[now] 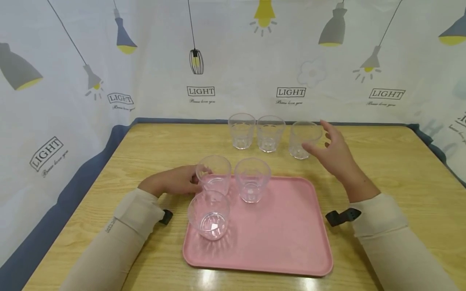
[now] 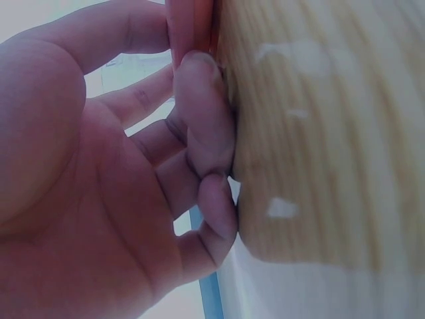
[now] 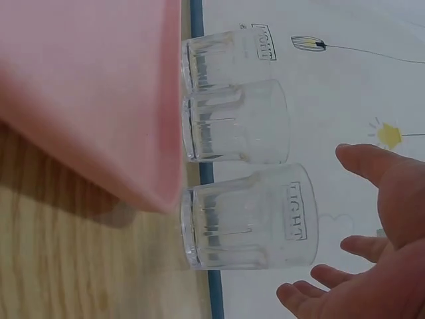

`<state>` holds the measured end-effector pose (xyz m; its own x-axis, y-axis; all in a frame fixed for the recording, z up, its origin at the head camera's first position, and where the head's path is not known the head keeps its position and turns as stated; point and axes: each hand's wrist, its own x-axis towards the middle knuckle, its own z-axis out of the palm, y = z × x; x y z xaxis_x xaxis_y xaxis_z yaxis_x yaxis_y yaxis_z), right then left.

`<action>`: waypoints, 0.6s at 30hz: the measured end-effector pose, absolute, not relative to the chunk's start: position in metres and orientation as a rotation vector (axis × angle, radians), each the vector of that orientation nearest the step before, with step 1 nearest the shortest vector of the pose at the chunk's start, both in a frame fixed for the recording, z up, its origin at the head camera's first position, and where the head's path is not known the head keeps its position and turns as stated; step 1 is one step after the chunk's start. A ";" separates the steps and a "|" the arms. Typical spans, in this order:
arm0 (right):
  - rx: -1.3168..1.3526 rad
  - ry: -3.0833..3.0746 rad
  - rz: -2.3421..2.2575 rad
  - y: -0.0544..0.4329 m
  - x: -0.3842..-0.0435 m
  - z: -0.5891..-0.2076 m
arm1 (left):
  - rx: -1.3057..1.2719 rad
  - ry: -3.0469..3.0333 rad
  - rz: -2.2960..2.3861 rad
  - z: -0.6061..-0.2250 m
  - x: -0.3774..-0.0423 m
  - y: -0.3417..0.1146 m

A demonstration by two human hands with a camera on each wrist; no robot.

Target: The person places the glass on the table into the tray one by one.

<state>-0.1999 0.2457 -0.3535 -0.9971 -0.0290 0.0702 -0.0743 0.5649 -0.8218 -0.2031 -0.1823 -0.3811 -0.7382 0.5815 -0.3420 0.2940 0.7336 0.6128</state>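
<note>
At the left rim of the pink tray [image 1: 276, 238], my left hand [image 1: 178, 180] pinches the edge, partly behind a clear cup [image 1: 214, 182]. The left wrist view shows the thumb against the pink rim [image 2: 189, 26] and curled fingers [image 2: 206, 119] beside it, low over the wood. Two more clear cups stand on the tray, one at front left [image 1: 209, 218] and one at the back [image 1: 252, 182]. My right hand [image 1: 333, 151] is spread beside the rightmost back cup [image 1: 300, 139]. In the right wrist view its fingers [image 3: 358, 249] are apart from that cup [image 3: 249, 219], holding nothing.
Two further clear cups, one at left [image 1: 241, 131] and one in the middle [image 1: 270, 133], share the back row on the wooden table [image 1: 382, 161]. Behind the table's far edge hangs a white cloth [image 1: 240, 60] printed with lamps.
</note>
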 end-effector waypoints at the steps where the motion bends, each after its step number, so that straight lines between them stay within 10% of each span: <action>1: 0.080 -2.740 1.454 0.247 -0.201 -0.355 | 0.665 2.410 0.729 -0.381 -0.203 -0.182; 18: -0.036 -2.857 1.555 0.251 -0.232 -0.370 | 0.692 2.414 0.728 -0.382 -0.204 -0.184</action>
